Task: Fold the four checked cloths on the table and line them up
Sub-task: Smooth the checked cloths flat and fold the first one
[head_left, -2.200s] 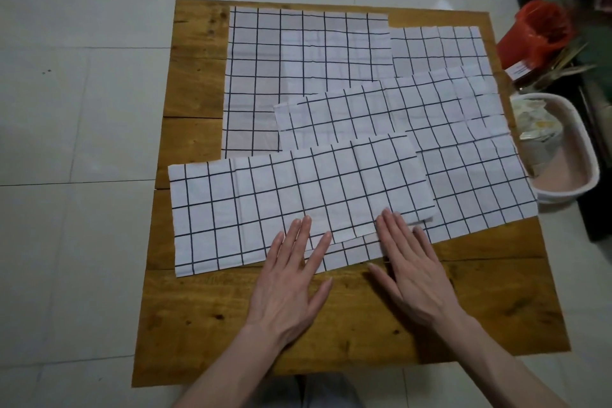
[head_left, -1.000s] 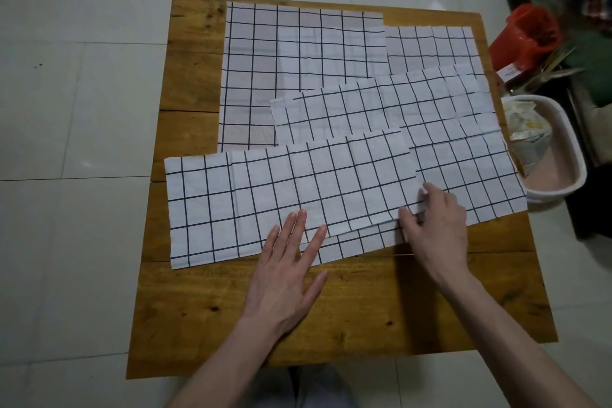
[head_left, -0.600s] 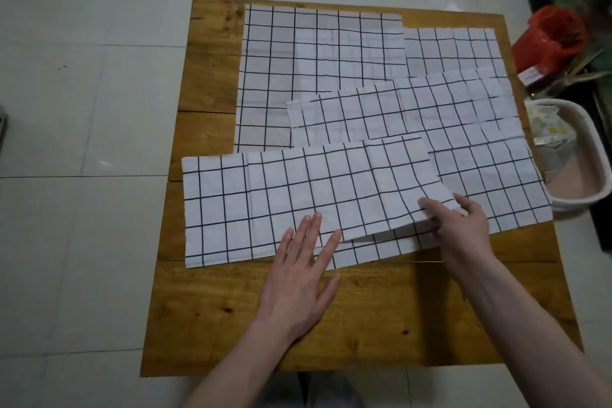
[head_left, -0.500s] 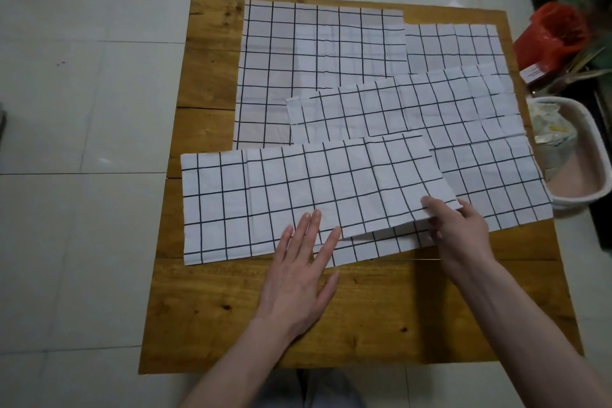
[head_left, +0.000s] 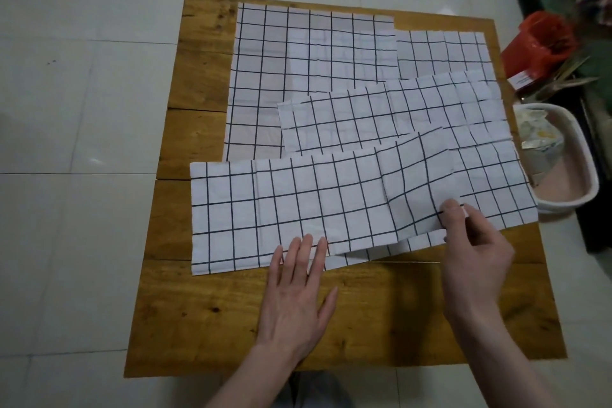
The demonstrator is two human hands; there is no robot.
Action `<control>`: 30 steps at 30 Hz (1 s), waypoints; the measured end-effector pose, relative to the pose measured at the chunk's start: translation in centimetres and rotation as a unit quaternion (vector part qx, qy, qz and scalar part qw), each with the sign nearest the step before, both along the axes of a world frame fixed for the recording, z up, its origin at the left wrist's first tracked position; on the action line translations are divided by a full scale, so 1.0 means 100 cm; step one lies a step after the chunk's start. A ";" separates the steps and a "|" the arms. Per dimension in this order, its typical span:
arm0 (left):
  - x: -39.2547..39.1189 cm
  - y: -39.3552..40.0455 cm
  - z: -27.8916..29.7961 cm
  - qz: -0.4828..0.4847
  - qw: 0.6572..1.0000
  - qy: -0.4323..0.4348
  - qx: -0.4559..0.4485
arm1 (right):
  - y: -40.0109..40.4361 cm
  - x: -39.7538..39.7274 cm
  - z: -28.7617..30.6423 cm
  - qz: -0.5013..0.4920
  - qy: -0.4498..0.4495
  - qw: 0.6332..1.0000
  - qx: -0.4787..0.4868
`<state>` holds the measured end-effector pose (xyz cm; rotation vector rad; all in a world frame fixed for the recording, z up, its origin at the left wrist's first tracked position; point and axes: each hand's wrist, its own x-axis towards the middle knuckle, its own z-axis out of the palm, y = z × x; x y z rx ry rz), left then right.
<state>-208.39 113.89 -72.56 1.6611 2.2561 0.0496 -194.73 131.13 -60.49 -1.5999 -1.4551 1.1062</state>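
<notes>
The nearest white cloth with a black grid (head_left: pixel 298 205), already a long doubled strip, lies across the front half of the square wooden plank table (head_left: pixel 205 315), its left end near the table's left edge. Its right end is raised off the surface, pinched between thumb and fingertips of the right hand (head_left: pixel 470 248), which looks set to carry that end leftwards for the next fold. The left hand (head_left: pixel 298 288) lies flat with fingers spread, fingertips pressing the strip's front edge near its middle, probably to anchor the cloth and mark where the crease should fall.

Under the lifted end a second checked cloth (head_left: pixel 490 182) spreads toward the table's right edge. A third folded checked cloth (head_left: pixel 381 116) lies slantwise across the middle, and a fourth, flat checked cloth (head_left: pixel 308 53) fills the back, nearly reaching the back edge. All overlap, so none is yet lined up.

Beyond the right edge, on the pale tiled floor (head_left: pixel 82 109), stand a white oval basin (head_left: pixel 569 175) and a red plastic bag (head_left: pixel 543 43).
</notes>
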 end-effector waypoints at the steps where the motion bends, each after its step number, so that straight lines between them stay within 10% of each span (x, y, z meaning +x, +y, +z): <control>1: 0.000 0.001 0.001 0.001 1.000 -0.001 -0.002 | -0.008 -0.005 0.004 0.017 -0.002 1.000 0.014; 30: -0.110 -0.091 0.013 0.197 0.978 0.001 0.066 | -0.143 -0.169 -0.076 0.382 -0.207 0.869 0.237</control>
